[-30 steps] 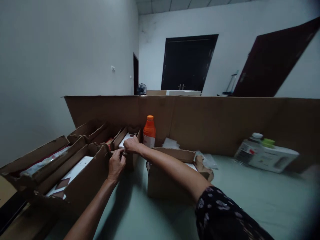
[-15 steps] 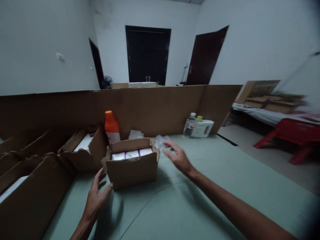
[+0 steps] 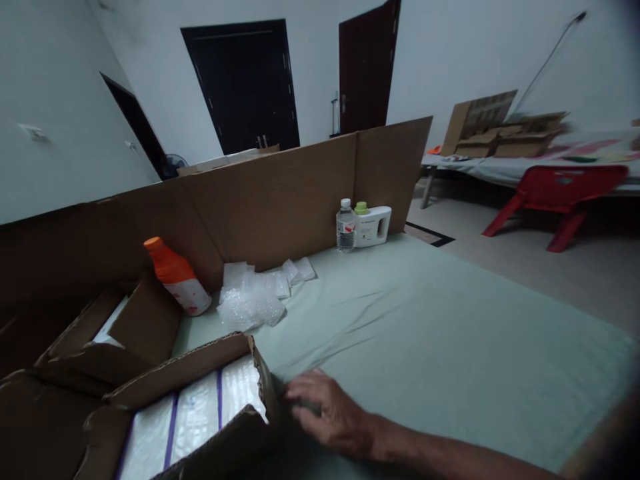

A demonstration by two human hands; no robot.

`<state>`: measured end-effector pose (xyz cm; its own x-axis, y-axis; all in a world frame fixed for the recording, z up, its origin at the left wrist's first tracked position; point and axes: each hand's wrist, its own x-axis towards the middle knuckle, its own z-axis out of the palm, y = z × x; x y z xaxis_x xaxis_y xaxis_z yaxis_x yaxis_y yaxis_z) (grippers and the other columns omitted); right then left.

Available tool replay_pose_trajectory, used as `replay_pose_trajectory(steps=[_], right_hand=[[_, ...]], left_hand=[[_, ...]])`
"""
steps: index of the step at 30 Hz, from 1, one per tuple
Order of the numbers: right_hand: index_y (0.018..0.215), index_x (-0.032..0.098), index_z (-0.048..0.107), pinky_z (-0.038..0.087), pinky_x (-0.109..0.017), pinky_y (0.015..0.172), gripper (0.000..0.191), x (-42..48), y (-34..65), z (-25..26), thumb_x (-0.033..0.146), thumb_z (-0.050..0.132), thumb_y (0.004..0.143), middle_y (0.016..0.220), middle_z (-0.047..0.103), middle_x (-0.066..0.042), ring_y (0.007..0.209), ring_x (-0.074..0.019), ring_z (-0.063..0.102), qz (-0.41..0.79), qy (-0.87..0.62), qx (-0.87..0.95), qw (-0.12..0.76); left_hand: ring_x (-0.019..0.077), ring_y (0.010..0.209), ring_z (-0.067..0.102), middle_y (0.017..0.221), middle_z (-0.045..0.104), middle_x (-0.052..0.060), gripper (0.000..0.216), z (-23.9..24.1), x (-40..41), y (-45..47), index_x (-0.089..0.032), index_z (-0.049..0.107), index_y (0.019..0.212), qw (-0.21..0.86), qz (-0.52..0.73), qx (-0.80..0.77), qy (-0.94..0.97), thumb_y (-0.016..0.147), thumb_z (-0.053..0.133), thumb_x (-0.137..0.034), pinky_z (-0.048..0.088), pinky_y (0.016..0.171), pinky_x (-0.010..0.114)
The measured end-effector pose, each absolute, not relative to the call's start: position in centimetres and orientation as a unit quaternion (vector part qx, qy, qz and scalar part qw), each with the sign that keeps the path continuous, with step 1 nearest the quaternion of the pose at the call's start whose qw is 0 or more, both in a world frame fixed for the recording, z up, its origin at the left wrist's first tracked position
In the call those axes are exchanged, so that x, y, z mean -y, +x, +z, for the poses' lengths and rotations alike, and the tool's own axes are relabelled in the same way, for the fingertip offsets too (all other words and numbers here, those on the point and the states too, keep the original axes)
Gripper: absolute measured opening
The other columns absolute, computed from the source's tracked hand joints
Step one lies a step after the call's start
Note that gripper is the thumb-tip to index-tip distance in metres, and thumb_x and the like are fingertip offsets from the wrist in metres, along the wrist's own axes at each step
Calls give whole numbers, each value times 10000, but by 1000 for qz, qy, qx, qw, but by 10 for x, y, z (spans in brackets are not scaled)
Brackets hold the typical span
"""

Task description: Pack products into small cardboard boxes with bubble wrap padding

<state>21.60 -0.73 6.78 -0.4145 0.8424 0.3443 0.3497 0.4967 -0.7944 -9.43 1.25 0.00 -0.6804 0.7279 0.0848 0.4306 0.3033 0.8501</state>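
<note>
An open-topped cardboard box (image 3: 263,380) stands at the lower left of the head view. Inside it, three plastic-wrapped white packs (image 3: 196,408) with purple edges sit in a row. Just beyond the box's right end is my right hand (image 3: 333,415), its fingers bent and apart with nothing in them; whether the fingertips touch the cardboard I cannot tell. My left hand is out of view. Behind the box lies a pile of clear bubble wrap (image 3: 253,297) on the green-covered table (image 3: 425,320).
More cardboard boxes (image 3: 145,327) fill the left side, one with white contents. A leaning orange-capped bottle (image 3: 177,277), a clear water bottle (image 3: 345,227) and a white jug (image 3: 371,227) stand along the cardboard wall (image 3: 280,207). A red chair (image 3: 563,193) is off to the right.
My view has turned and tilted, so the box now appears larger and lower left. My left hand has left the picture. My right hand has come down beside the box's right end.
</note>
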Motion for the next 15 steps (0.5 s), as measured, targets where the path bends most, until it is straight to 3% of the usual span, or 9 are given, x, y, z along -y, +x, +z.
replay_pose_trajectory(steps=[2,5,9,12,14,15], right_hand=[[1027,213,711,433,-378,989,221,-26,229,66,211,557,869,1081,742,-56,1027,-214,662,285,-436,767,374],[1193,176,656,400,-366,1036,345,-92,232,67,215,607,853,1238,689,-99,1164,-233,607,231,-538,748,313],[1317,147,564,337,-427,1070,619,-163,203,62,302,756,749,1369,597,-173,1266,-309,516,215,-578,729,295],[1075,166,661,354,-380,1009,318,-186,186,56,233,697,767,1114,710,-114,1096,-262,591,229,-591,703,322],[856,176,648,393,-324,898,82,-187,193,55,226,591,824,882,701,-50,911,-208,606,243,-602,673,355],[780,180,615,403,-298,828,116,-183,203,55,252,553,846,800,666,-25,833,-186,589,250,-606,656,374]], left_hand=[[338,1121,642,1354,629,-43,672,-3,-23,-85,-498,589,1252,163,455,-796,365,607,756,-409,562,640,412],[356,1117,651,1315,641,-84,711,-1,-28,-84,-581,551,1240,171,448,-799,361,594,769,-381,568,586,459],[270,1170,605,1294,614,37,452,7,-26,-95,-367,585,1250,186,447,-796,363,824,725,-419,566,843,399],[251,1149,601,1270,616,56,350,9,-14,-103,-325,609,1209,200,449,-787,374,873,689,-383,560,860,391],[238,1129,607,1270,613,63,344,7,3,-105,-311,609,1213,212,453,-776,383,882,679,-378,562,853,383],[235,1107,616,1258,618,70,348,5,12,-106,-291,607,1217,222,458,-769,387,887,671,-384,563,851,390]])
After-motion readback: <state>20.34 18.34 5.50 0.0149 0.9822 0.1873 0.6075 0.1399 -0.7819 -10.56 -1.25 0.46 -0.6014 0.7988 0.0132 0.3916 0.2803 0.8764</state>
